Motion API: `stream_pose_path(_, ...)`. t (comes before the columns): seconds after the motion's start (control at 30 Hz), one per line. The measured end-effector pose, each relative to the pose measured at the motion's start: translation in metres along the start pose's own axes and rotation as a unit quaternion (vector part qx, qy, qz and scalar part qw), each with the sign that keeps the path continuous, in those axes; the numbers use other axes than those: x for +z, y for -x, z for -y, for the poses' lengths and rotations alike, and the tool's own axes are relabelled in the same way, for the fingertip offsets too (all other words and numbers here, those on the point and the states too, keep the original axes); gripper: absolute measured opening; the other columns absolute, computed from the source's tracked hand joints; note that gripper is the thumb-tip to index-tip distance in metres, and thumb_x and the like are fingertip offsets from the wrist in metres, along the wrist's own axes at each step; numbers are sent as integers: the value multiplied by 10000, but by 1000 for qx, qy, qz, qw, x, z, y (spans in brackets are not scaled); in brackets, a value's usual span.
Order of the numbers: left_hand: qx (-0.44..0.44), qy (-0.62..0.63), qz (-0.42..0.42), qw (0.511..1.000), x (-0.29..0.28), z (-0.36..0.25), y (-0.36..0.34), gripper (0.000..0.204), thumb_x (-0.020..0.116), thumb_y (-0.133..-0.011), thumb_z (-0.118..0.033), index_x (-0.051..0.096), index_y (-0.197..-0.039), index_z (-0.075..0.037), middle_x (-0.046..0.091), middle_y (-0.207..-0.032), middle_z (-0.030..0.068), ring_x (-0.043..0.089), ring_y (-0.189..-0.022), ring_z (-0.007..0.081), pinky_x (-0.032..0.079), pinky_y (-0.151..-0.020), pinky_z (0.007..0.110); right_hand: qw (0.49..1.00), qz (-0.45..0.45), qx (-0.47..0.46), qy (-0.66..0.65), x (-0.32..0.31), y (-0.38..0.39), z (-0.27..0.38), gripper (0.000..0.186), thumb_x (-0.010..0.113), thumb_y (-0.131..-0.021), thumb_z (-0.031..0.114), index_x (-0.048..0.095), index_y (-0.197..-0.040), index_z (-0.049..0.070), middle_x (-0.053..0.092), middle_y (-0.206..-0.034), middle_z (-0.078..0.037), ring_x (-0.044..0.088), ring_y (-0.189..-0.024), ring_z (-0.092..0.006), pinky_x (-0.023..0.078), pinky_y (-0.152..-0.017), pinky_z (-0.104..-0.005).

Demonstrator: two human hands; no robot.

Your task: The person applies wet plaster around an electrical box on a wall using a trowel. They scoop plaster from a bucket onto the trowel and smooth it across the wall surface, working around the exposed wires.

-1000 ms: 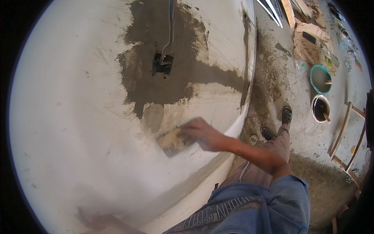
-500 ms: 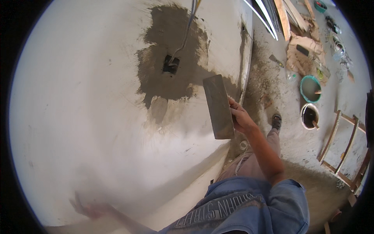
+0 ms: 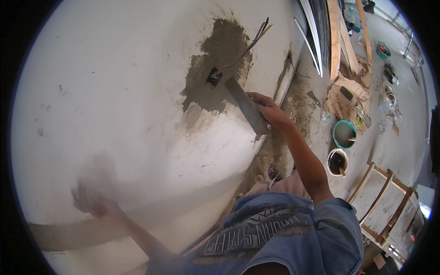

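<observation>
My right hand (image 3: 269, 110) is closed around the back of a long rectangular grey plastering trowel (image 3: 245, 104). Its handle is hidden by the fingers. The trowel is tilted, its upper end at the lower right of a damp dark-grey plaster patch (image 3: 227, 43) on the pale wall (image 3: 133, 101). Within the patch sits a black square socket box (image 3: 214, 77), from which grey and yellow wires (image 3: 250, 48) stick out. At the lower left, my left hand (image 3: 95, 201) is beside the wall, blurred, with fingers apart and nothing in them; whether it touches the wall, I cannot tell.
On the floor to the right stand a teal bucket (image 3: 344, 134) and a white bucket (image 3: 338, 162). Beyond them lie a scraper (image 3: 314, 98), crumpled brown paper (image 3: 337, 103) and wooden boards (image 3: 334, 41). A wooden frame (image 3: 378, 201) lies nearer on the right.
The view has shifted. My right hand has brought the trowel up and left, closer to the socket box, and tilted it more. My left hand stays low beside the wall, fingers apart.
</observation>
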State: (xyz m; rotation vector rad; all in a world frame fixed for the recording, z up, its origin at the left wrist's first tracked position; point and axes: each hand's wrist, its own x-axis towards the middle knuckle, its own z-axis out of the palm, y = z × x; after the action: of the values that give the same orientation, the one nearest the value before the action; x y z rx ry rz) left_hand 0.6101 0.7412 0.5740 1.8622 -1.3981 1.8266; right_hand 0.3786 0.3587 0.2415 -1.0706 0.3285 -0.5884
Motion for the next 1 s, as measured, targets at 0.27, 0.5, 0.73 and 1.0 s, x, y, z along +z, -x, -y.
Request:
stream_pose_path(0.27, 22, -46, 26, 998, -5, 3, 0, 318, 491, -1014, -296, 639, -1115, -34, 680, -1151, 114, 522, -1247, 327, 287, -1103, 517, 990, 78, -9, 119, -9, -43, 19, 344, 503, -977, 136, 601, -1298, 62, 674, -1029, -89, 604, -918, -142, 471, -862, -277)
stream_pose_path(0.5, 66, -62, 32, 995, -1, -3, -3, 285, 493, -1016, -246, 634, -1090, -10, 652, -1158, 143, 535, -1195, 364, 405, -1020, 507, 983, 145, -34, 104, -24, -74, 19, 403, 464, -922, 36, 589, -1304, 41, 670, -1138, -120, 609, -1001, -167, 460, -921, -293)
stream_pose_path(0.73, 33, -85, 28, 995, 2, -5, -5, 471, 461, -1016, -406, 696, -999, 2, 660, -1135, 149, 545, -1176, 364, 387, -1029, 517, 982, 185, 13, 23, -22, -84, 15, 510, 403, -842, -56, 570, -1317, 22, 638, -1211, -123, 595, -1088, -182, 443, -978, -303)
stream_pose_path(1.0, 73, -111, 40, 990, 6, -5, -5, 329, 473, -1018, -277, 644, -1040, 3, 631, -1137, 153, 522, -1180, 334, 437, -988, 499, 954, 244, 93, -145, -33, -111, -20, 537, 429, -844, -36, 505, -1373, 15, 587, -1287, -128, 589, -1119, -188, 464, -968, -300)
